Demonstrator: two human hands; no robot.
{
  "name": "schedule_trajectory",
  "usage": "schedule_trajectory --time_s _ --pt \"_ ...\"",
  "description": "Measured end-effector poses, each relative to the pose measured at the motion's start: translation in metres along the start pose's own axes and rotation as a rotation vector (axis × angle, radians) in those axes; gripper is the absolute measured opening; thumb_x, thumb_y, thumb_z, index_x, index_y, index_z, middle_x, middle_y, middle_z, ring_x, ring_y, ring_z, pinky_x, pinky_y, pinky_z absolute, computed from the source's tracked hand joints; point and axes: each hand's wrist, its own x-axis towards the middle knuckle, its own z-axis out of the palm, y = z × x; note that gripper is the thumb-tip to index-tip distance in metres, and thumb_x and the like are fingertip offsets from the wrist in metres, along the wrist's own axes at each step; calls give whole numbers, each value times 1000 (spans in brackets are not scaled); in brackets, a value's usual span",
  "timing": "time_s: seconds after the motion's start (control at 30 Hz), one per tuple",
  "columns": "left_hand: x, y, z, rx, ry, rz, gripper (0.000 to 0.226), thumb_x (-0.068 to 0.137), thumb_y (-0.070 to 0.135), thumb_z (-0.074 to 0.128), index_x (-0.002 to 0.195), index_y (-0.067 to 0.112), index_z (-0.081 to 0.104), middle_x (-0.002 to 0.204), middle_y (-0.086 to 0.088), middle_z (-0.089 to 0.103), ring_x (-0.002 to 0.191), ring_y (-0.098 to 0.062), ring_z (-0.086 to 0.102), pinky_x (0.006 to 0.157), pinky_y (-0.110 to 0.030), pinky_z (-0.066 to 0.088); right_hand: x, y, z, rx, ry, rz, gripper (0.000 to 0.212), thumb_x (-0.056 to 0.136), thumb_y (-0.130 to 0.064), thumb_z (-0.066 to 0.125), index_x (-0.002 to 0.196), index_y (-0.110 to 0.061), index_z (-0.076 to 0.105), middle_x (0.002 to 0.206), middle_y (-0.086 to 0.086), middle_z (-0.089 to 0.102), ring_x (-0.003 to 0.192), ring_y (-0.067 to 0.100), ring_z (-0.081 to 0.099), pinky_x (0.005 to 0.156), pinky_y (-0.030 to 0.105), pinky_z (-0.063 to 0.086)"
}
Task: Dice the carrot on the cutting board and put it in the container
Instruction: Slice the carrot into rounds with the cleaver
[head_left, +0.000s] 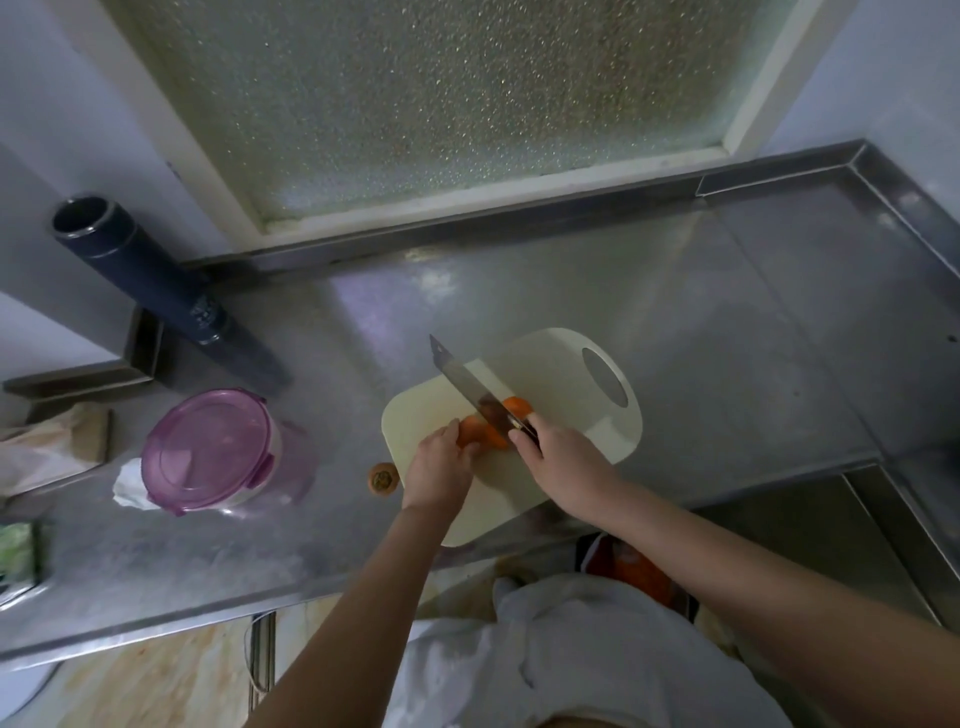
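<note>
carrot (477, 435): orange, partly cut, lying on the board's middle
cutting board (550, 371): white, flat, handle hole far right
container (208, 452): round, purple-lidded, closed, well left

Dim daylight through the frosted window (457, 93); soft focus, wide-angle bending at edges.

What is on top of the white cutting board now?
An orange carrot, held by the left hand, and a knife in the right hand. The blade and left hand hide part of the carrot.
</note>
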Motion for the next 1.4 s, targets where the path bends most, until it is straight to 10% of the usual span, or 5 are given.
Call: schedule_trajectory --time_s 1.4 --pt "3 8 -9 80 -107 -42 33 94 18 49 126 10 52 118 -13 61 108 -32 52 86 -37 41 11 -3 14 70 -66 126 25 102 -32 28 96 -15 45 80 4 56 79 22 58 71 33 44"
